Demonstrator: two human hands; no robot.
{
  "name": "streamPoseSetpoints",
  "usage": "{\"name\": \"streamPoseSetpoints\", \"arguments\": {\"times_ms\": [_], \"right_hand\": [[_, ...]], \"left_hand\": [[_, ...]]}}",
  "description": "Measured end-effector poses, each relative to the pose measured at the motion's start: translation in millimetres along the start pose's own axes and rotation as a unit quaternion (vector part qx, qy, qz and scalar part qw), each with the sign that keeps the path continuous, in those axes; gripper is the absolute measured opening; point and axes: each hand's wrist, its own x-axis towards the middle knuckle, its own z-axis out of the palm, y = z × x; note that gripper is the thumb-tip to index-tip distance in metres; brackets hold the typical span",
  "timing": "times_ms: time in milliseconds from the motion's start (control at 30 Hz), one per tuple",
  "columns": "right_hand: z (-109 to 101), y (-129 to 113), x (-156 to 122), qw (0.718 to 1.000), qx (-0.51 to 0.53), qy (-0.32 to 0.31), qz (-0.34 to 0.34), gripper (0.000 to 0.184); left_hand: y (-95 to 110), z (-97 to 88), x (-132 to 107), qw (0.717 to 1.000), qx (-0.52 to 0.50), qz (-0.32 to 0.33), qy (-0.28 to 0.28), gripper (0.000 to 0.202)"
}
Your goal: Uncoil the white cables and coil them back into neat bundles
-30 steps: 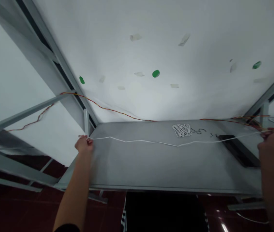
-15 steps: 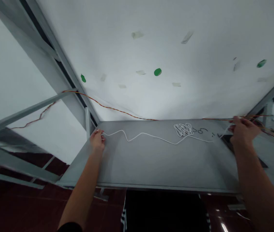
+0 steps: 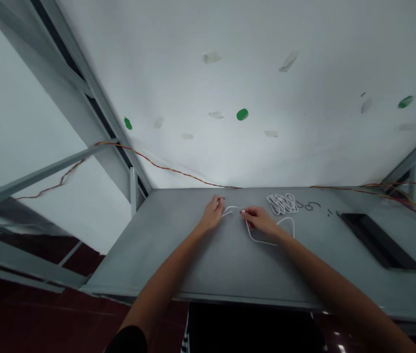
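Over the middle of the grey table, my left hand is closed in a pinch on a white cable, near a small metal-looking tip. Just to its right, my right hand pinches the same kind of white cable near a pale end piece. Short lengths of cable loop between the hands, and another loop runs under my right wrist. Beyond that wrist lies a coiled bundle of white cable. Black twist ties lie beside the bundle.
A flat black rectangular object lies on the right of the grey table. A white wall panel with green stickers rises behind. Twisted red-and-yellow wires run along its base and over a metal bar at left.
Both hands have come inward from the far left and far right to the table's middle. The cable stretched between them is now gathered in short loops.
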Motion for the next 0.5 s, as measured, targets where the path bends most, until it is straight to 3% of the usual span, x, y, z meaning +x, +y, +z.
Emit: {"name": "streamPoseSetpoints", "arguments": {"times_ms": [100,233,400,500], "right_hand": [[10,6,-7,0.999,0.036,-0.002,-0.013,0.053],[17,0,-17,0.982,0.180,-0.047,0.002,0.048],[21,-7,-23,0.938,0.338,-0.061,0.055,0.041],[16,-11,-24,0.920,0.383,-0.047,0.072,0.040]], "left_hand": [[-3,19.5,-15,0.999,-0.027,0.006,-0.037,0.045],[5,35.2,-31,0.991,-0.114,0.015,-0.073,0.053],[15,44.8,-38,0.961,-0.236,-0.107,-0.095,0.051],[15,43.4,-38,0.952,-0.249,-0.156,-0.089,0.049]]}}
